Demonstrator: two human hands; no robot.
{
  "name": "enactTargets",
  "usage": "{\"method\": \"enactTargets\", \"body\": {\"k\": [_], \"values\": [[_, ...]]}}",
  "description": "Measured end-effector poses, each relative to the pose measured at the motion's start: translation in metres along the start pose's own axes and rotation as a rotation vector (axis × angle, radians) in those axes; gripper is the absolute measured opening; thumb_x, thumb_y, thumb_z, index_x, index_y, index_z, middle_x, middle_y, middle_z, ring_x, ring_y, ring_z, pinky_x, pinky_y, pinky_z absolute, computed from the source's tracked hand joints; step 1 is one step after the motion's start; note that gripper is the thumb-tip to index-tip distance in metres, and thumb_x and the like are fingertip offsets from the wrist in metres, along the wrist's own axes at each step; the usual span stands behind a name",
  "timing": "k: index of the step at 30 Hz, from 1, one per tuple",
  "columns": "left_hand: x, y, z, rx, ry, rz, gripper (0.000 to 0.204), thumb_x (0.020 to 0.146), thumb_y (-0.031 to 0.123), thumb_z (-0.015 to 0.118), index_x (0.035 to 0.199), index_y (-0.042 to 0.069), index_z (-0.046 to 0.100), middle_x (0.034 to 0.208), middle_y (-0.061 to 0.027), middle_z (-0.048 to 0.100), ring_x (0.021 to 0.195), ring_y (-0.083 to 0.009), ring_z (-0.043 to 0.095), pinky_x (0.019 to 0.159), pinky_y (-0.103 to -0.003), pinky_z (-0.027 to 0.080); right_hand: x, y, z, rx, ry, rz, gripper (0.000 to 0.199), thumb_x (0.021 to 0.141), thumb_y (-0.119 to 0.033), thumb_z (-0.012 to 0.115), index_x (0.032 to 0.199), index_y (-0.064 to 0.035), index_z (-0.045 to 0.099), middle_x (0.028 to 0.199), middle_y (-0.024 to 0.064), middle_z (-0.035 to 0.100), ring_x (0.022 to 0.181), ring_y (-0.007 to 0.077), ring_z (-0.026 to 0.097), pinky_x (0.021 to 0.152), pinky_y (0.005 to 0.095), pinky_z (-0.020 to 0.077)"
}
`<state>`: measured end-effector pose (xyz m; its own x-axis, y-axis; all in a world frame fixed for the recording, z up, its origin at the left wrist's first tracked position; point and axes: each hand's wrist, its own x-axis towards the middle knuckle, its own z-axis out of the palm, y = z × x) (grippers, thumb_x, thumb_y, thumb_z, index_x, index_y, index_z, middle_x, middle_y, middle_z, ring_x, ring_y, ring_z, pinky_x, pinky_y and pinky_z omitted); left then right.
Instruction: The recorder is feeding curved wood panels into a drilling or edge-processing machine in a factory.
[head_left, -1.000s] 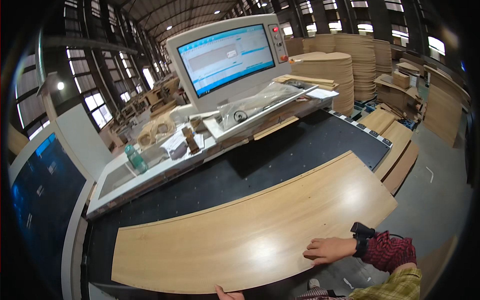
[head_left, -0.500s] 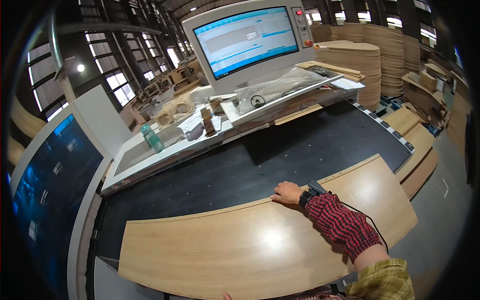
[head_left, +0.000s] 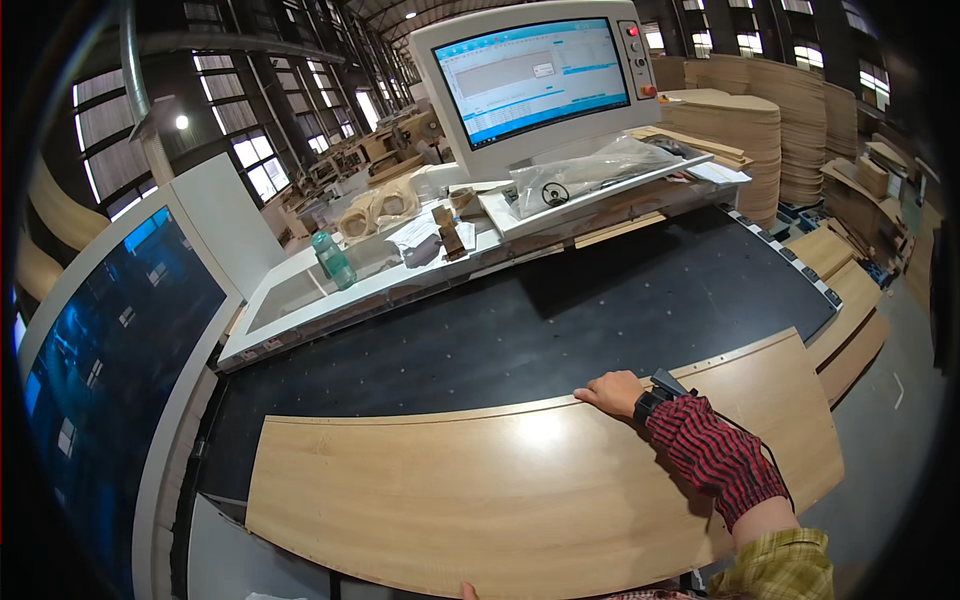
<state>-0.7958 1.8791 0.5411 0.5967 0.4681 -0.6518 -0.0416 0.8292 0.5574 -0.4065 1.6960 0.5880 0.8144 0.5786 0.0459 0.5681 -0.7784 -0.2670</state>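
Note:
A wide wood-grain board (head_left: 480, 480) with a grooved strip along its far edge lies across a black machine bed (head_left: 420, 360), its near side overhanging toward me. My right hand (head_left: 612, 393), in a red-and-black striped sleeve cover, grips the far edge right of the board's middle, fingers bent over it. At the near edge, just a thumb of my left hand (head_left: 468, 592) shows, pressed against the board; its other fingers are hidden below. A dark device is strapped to my right wrist, with a black cable trailing along the forearm.
Beyond the bed stands a monitor (head_left: 540, 80) on a control console with red buttons. A white ledge (head_left: 290, 320) holds a green bottle (head_left: 333, 262), papers and plastic film. A dark glossy panel (head_left: 110, 400) rises at left. Stacked wooden sheets (head_left: 800, 140) stand at far right.
The board's left end has swung farther away over the bed. My right hand stays on the far edge, my left thumb at the near edge. The whole view has shifted slightly.

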Motion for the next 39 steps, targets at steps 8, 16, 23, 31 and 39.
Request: {"method": "enactTargets", "body": {"k": [8, 16, 23, 31, 39], "values": [[0.029, 0.046, -0.060, 0.021, 0.118, 0.046, 0.050, 0.088, 0.048, 0.035, 0.126, 0.015, 0.041, 0.121, -0.0063, 0.050, 0.108, -0.0268, 0.049, 0.091, -0.046, 0.039, -0.079, -0.041, -0.033, -0.125, 0.180, 0.029, 0.048, 0.086, -0.049, 0.038, 0.072, -0.0102, 0.063, 0.064, 0.0123, 0.061, 0.061, 0.0307, 0.060, 0.054, 0.0413, 0.0452], [0.041, 0.040, -0.053, 0.157, -0.260, -0.330, 0.037, 0.088, 0.042, 0.045, 0.108, 0.011, 0.051, 0.099, -0.0058, 0.059, 0.081, -0.0206, 0.056, 0.080, -0.039, 0.045, -0.203, -0.050, -0.163, -0.390, 0.690, -0.051, 0.046, 0.085, -0.045, 0.046, 0.056, -0.0100, 0.050, 0.046, 0.0083, 0.049, 0.045, 0.0262, 0.054, 0.040, 0.0354, 0.0408], [0.016, 0.009, 0.014, 0.527, -0.605, -0.540, 0.035, 0.087, 0.040, 0.046, 0.104, 0.010, 0.052, 0.094, -0.0055, 0.059, 0.077, -0.0194, 0.055, 0.079, -0.038, 0.045, -0.340, -0.052, -0.239, -0.536, 0.807, 0.178, 0.044, 0.086, -0.042, 0.046, 0.056, -0.0095, 0.047, 0.047, 0.0058, 0.047, 0.046, 0.0244, 0.052, 0.041, 0.0347, 0.0401], [-0.046, -0.056, 0.061, 0.844, -0.938, -0.783, 0.032, 0.087, 0.038, 0.048, 0.100, 0.010, 0.052, 0.089, -0.0051, 0.059, 0.072, -0.0181, 0.055, 0.076, -0.036, 0.045, -0.551, -0.100, -0.281, -0.776, 0.795, 0.703, 0.053, 0.087, -0.050, 0.037, 0.060, -0.0086, 0.055, 0.051, 0.0104, 0.054, 0.051, 0.0294, 0.057, 0.046, 0.0390, 0.0438], [-0.116, -0.133, 0.083, 1.118, -1.240, -1.082, 0.029, 0.086, 0.036, 0.050, 0.096, 0.009, 0.053, 0.084, -0.0047, 0.060, 0.067, -0.0168, 0.054, 0.074, -0.035, 0.046, -0.781, -0.175, -0.234, -0.976, 0.632, 1.276, 0.036, 0.086, -0.037, 0.048, 0.061, -0.0110, 0.055, 0.054, 0.0070, 0.054, 0.053, 0.0264, 0.055, 0.044, 0.0365, 0.0405]]}}
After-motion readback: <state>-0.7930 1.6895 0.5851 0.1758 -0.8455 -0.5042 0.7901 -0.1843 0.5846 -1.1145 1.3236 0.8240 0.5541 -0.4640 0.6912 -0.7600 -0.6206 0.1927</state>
